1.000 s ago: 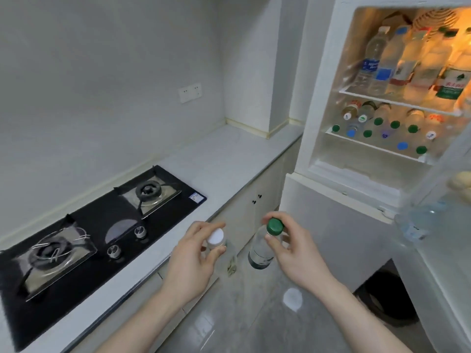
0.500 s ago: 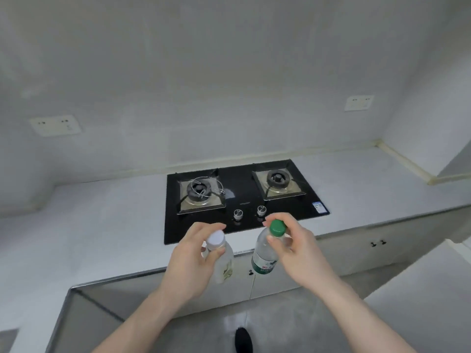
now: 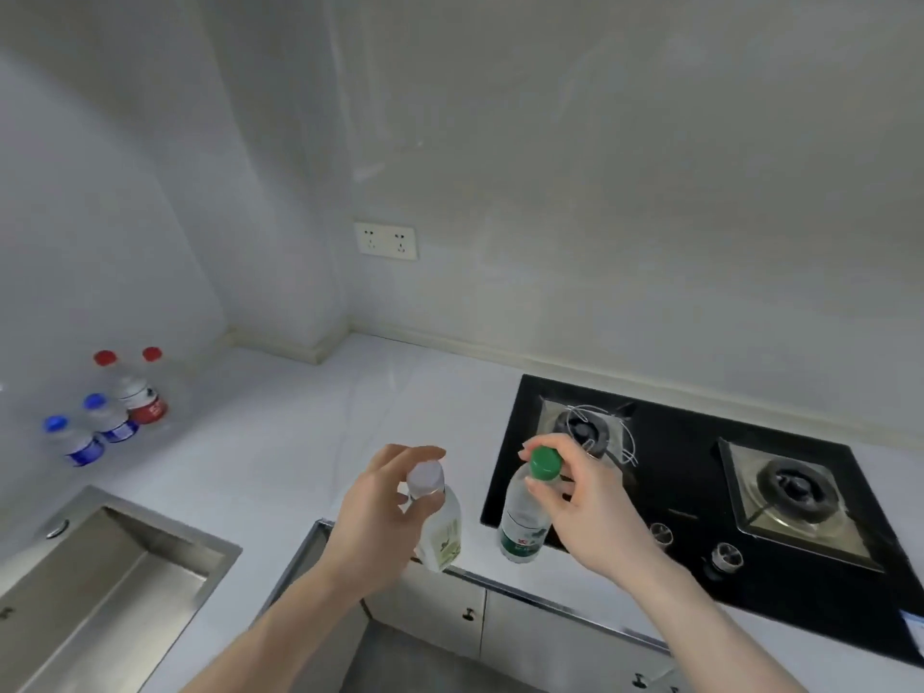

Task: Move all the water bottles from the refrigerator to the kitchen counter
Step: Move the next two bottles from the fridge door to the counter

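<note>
You've got 2 bottles in hand, both held up by the neck over the front edge of the counter (image 3: 310, 417), just left of the hob (image 3: 700, 502). Your left hand (image 3: 380, 512) has fingers curled round the neck of the white-cap bottle (image 3: 440, 527), which hangs tilted, its base toward the cabinet fronts below the hob's left corner. Your right hand (image 3: 585, 507) pinches the green-cap bottle (image 3: 522, 517) w/ thumb and fingertips right under the cap; that one has a green label near the base and its lower part overlaps the hob's front-left corner in view. Can't tell whether either base touches the counter; both look airborne.

Well left of the hob, by the side wall, 4 bottles stand upright on the counter in a tight cluster: 2 red-cap bottles (image 3: 142, 392) at the back, 2 blue-cap bottles (image 3: 107, 417) in front, closer to the sink.

The sink (image 3: 105, 582) is a steel basin, left of the hob and nearer you than the cluster. A double wall socket (image 3: 385, 241) sits on the back wall, up and left of the hob. The hob itself is black glass w/ 2 burners and 2 knobs (image 3: 725, 555) along its front edge. Cabinet doors (image 3: 525, 617) w/ small handles run under the counter below the hob.
</note>
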`<state>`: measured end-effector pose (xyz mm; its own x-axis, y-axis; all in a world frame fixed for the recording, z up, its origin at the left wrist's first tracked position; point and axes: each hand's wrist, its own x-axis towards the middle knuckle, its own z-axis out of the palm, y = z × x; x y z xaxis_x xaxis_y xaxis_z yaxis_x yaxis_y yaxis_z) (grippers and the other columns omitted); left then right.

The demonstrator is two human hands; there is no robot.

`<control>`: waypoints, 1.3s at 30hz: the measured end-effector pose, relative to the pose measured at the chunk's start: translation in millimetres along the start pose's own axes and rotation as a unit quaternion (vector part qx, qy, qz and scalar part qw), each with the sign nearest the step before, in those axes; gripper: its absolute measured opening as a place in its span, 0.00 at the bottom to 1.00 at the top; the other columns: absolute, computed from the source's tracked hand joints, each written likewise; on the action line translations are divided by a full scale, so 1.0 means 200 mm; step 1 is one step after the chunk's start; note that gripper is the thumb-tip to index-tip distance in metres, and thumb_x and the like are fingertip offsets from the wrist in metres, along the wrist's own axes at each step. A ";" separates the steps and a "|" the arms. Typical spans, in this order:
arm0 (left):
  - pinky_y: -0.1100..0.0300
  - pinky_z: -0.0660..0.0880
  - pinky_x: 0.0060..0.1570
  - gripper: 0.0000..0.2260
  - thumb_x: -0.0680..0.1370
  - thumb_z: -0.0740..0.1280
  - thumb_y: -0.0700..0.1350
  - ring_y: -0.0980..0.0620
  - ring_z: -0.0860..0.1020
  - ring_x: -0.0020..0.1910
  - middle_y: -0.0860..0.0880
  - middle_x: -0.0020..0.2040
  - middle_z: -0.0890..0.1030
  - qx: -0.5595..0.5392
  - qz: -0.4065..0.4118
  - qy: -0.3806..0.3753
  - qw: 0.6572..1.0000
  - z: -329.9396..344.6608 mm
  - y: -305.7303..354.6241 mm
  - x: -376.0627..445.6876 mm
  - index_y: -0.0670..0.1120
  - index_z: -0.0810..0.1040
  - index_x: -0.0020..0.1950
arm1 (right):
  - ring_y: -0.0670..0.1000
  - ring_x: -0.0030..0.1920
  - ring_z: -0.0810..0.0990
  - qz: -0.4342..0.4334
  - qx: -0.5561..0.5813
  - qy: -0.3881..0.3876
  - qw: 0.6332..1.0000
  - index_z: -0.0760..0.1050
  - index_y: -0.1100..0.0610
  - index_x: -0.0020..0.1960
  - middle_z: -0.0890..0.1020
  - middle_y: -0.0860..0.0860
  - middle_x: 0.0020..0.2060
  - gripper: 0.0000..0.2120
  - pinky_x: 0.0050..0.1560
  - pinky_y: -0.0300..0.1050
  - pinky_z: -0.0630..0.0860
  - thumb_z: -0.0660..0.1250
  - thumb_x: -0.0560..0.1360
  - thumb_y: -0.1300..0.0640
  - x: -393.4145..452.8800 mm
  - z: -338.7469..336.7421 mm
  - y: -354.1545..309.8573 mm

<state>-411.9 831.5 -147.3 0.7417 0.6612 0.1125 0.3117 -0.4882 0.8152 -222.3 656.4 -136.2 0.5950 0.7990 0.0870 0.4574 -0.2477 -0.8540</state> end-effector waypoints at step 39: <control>0.51 0.79 0.51 0.18 0.75 0.76 0.50 0.49 0.79 0.55 0.59 0.60 0.77 0.250 -0.183 0.127 0.942 -1.42 -1.26 0.92 0.60 0.77 0.64 | 0.46 0.40 0.79 -0.128 -0.139 -0.227 0.955 0.77 0.43 0.53 0.83 0.44 0.46 0.10 0.46 0.47 0.78 0.76 0.75 0.49 1.92 1.61 -0.59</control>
<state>-523.1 1237.4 -171.5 0.3840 0.9214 0.0593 0.8074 -0.3663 0.4625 -260.9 1169.1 -168.1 0.1212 0.9926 -0.0114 0.7453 -0.0986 -0.6594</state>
